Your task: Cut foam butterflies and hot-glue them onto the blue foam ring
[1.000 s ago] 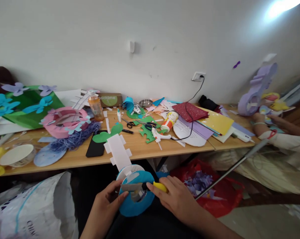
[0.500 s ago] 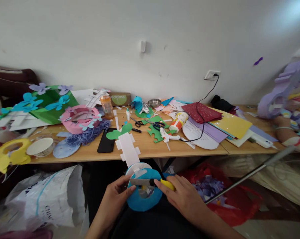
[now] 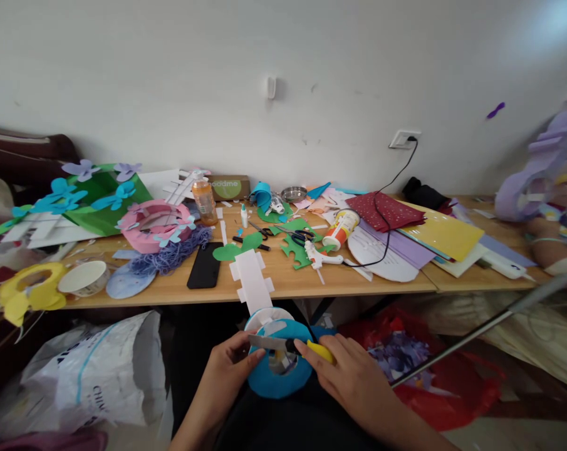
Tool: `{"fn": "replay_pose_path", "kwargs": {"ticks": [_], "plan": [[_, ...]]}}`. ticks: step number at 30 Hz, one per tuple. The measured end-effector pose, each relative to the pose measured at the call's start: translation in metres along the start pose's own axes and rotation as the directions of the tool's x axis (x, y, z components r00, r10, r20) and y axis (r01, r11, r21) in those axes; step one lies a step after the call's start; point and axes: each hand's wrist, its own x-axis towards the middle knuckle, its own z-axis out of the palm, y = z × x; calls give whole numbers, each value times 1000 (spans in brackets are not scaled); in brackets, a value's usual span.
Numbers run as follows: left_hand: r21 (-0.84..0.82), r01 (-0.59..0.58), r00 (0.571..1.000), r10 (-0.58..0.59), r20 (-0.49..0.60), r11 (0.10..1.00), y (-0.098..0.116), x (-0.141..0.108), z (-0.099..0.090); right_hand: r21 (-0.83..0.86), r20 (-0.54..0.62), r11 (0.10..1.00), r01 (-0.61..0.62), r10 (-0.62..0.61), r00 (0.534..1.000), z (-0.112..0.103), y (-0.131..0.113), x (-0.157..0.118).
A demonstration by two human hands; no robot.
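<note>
My left hand (image 3: 231, 366) pinches the left edge of a blue ring (image 3: 280, 382) over my lap. My right hand (image 3: 346, 373) is closed around the yellow handle of a knife (image 3: 319, 352). The knife's flat blade lies across the upper part of the ring, its tip close to my left thumb and fingers. Behind the blue ring shows a white disc (image 3: 267, 315). A white tabbed strip (image 3: 254, 280) with a green leaf shape (image 3: 239, 248) at its top rises from the disc to the table edge.
On the table (image 3: 283, 285) are a black phone (image 3: 204, 266), scissors (image 3: 302, 235), a white glue gun (image 3: 321, 258), a cup (image 3: 340, 229) and a pink ring (image 3: 156, 227). Another person's arm (image 3: 553, 247) is at the right. Bags lie below.
The view has shifted slightly, so most things appear a little further right. Both hands keep their hold, and the blade is still across the blue ring.
</note>
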Motion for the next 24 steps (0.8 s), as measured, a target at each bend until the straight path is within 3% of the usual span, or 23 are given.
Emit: {"fn": "replay_pose_path", "kwargs": {"ticks": [4, 8, 14, 18, 24], "plan": [[-19, 20, 999, -20, -24, 1000, -5, 1, -2, 20, -23, 1000, -11, 12, 1000, -1, 4, -7], [-77, 31, 999, -32, -12, 997, -10, 1, -6, 96, -55, 993, 69, -64, 996, 1, 10, -18], [-70, 35, 999, -33, 28, 997, -6, -1, -11, 76, -191, 993, 89, -74, 979, 0, 27, -24], [-49, 35, 999, -34, 33, 998, -2, 0, -13, -49, -156, 990, 135, -141, 978, -2, 42, -22], [111, -12, 998, 6, 54, 994, 10, -2, -19, -46, -114, 983, 177, -181, 977, -11, 45, -10]]}}
